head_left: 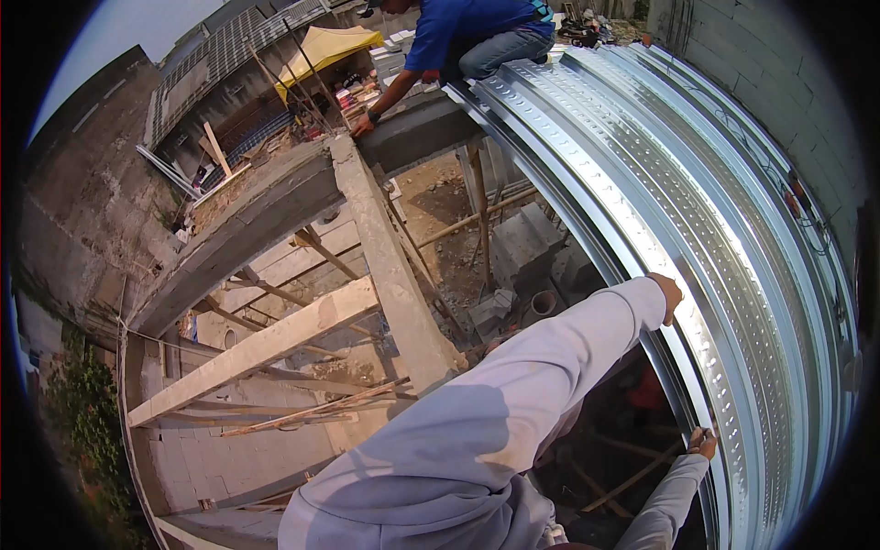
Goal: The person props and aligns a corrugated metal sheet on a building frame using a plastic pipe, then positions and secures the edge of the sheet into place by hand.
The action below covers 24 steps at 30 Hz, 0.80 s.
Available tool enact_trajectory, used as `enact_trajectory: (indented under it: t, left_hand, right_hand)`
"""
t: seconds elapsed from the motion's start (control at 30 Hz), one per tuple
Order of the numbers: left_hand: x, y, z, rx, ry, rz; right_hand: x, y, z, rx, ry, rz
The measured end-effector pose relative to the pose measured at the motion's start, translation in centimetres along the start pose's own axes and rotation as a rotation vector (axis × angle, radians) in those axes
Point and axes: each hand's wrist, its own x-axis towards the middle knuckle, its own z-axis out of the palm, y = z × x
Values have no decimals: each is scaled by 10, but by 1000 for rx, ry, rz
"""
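Shiny galvanized metal decking sheets [733, 321], ribbed and dimpled, lie over the right side in the head view. My left hand [667, 298], at the end of a pale grey sleeve, is closed on a raised rib near the inner edge of the nearest sheet; part of its fingers is hidden. Lower down, my right hand [702, 444] has its fingers curled round the edge of that same sheet. Below this edge is a dark drop.
A co-worker in a blue shirt [477, 27] crouches at the decking's far end, one hand [364, 124] on a concrete beam [390, 257]. Open gaps between beams show a lower level with timber props [480, 215]. A block wall [770, 82] bounds the right; a yellow canopy [325, 55] stands beyond.
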Motion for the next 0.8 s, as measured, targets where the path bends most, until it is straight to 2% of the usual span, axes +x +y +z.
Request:
enact_trajectory:
  t: [0.17, 0.27, 0.37, 0.8]
  left_hand:
    - [0, 0, 1, 0, 3, -5]
    - [-3, 1, -3, -5, -1, -1]
    - [-2, 1, -2, 1, -3, -6]
    - [0, 0, -1, -5, -10, -8]
  right_hand:
    - [-5, -7, -4, -113, -56, 55]
    - [-29, -12, 5, -88, -75, 51]
    - [-23, -8, 7, -19, 4, 3]
    - [-28, -10, 7, -56, -13, 28]
